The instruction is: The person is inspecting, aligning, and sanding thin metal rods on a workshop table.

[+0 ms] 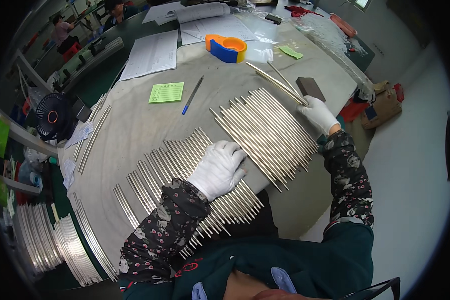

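Observation:
My gloved left hand (217, 170) lies palm down across the right part of a row of thin silver metal rods (157, 167), its fingers stretched over them. At the table's right edge my gloved right hand (317, 114) is closed around the near ends of a few metal rods (275, 82). Their far ends point away toward the tape dispenser. Between the hands, a second batch of rods (265, 135) lies side by side on the grey table cover. My right palm is hidden, so how the rods sit in it cannot be seen.
A dark block (310, 89) lies beside my right hand. Farther off are a pen (193, 95), a green notepad (166, 93), an orange-blue tape dispenser (226, 48) and paper sheets (152, 55). At left stand a small black fan (53, 116) and more bundled rods (75, 250).

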Demonstrator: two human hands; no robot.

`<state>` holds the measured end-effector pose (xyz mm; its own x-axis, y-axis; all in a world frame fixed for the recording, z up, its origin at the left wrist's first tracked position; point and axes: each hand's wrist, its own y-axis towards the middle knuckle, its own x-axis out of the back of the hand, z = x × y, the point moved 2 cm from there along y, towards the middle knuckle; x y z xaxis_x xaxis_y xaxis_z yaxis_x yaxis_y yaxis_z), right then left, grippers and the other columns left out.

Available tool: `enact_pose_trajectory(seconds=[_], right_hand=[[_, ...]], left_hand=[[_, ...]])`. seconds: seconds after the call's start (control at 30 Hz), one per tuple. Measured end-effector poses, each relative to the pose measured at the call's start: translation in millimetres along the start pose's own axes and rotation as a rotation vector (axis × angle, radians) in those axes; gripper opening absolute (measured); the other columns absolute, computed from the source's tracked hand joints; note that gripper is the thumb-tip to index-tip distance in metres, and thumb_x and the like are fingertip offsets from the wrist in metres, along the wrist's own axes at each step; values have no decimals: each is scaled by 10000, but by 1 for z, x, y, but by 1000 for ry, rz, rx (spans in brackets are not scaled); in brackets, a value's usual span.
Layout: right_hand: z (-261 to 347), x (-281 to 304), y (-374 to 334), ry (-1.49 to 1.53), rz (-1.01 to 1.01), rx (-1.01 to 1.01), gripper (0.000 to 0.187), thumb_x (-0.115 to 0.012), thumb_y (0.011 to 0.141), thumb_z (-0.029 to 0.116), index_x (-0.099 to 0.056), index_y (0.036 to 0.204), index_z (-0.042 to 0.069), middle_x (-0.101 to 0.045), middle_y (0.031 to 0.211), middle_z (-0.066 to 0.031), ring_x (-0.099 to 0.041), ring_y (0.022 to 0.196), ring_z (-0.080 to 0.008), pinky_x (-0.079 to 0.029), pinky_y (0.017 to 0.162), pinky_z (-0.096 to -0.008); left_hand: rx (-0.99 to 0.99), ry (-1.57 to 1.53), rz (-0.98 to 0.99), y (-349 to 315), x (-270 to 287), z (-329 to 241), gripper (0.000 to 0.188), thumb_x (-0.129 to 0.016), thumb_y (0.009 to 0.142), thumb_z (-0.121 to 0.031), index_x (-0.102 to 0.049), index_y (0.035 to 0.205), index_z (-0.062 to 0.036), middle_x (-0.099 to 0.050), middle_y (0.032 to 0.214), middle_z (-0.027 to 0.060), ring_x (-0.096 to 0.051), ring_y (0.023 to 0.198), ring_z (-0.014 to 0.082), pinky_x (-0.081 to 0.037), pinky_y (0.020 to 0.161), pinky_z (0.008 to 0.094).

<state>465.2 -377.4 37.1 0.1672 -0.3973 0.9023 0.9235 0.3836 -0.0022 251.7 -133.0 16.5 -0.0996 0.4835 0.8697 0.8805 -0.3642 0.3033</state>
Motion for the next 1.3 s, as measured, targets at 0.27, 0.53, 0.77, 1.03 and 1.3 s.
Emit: enact_pose_trajectory(seconds=[0.27, 0.53, 0.77, 1.03, 1.3], right_hand=[[-2, 5, -51, -247, 99, -197, 403, -607, 865, 357, -550, 1054, 6, -643, 1032, -256, -616, 992, -386, -489, 812, -452], [-28, -20, -58, -374, -20, 170, 634, -440, 943, 424, -360, 1416, 10, -425, 1409, -197, -386, 1320, -334, -321, 1059, -493], [19, -3, -96, -286, -371, 448, 536, -578, 876, 266, -466, 1299, -45, -481, 1314, -248, -440, 1231, -424, -366, 1020, -474], [146, -61, -168, -19, 94, 888, 693, -610, 843, 412, -388, 1379, 34, -418, 1353, -267, -391, 1269, -460, -314, 1053, -560], [203, -107, -184, -143, 328, 1066, 760, -629, 800, 511, -442, 1351, 22, -377, 1417, -242, -322, 1356, -384, -211, 1119, -552]], left_hand=[[8, 39, 29, 4, -1, 1, 321, -675, 773, -225, -586, 1014, -33, -566, 1035, 137, -547, 982, 332, -453, 856, 443], [-18, 70, 8, 0, -1, 1, 416, -661, 771, -246, -548, 1101, -17, -535, 1118, 162, -524, 1006, 348, -441, 873, 460], [0, 192, 97, -16, -4, -10, 670, -644, 789, -427, -489, 1258, 25, -415, 1341, 226, -348, 1314, 390, -244, 1122, 527], [23, 177, 235, -103, 27, -13, 791, -599, 805, -513, -340, 1418, -87, -295, 1478, 248, -291, 1367, 420, -195, 1121, 559], [140, 188, 256, -188, 63, -14, 811, -578, 803, -511, -276, 1470, -161, -312, 1466, 246, -324, 1340, 441, -225, 1086, 595]])
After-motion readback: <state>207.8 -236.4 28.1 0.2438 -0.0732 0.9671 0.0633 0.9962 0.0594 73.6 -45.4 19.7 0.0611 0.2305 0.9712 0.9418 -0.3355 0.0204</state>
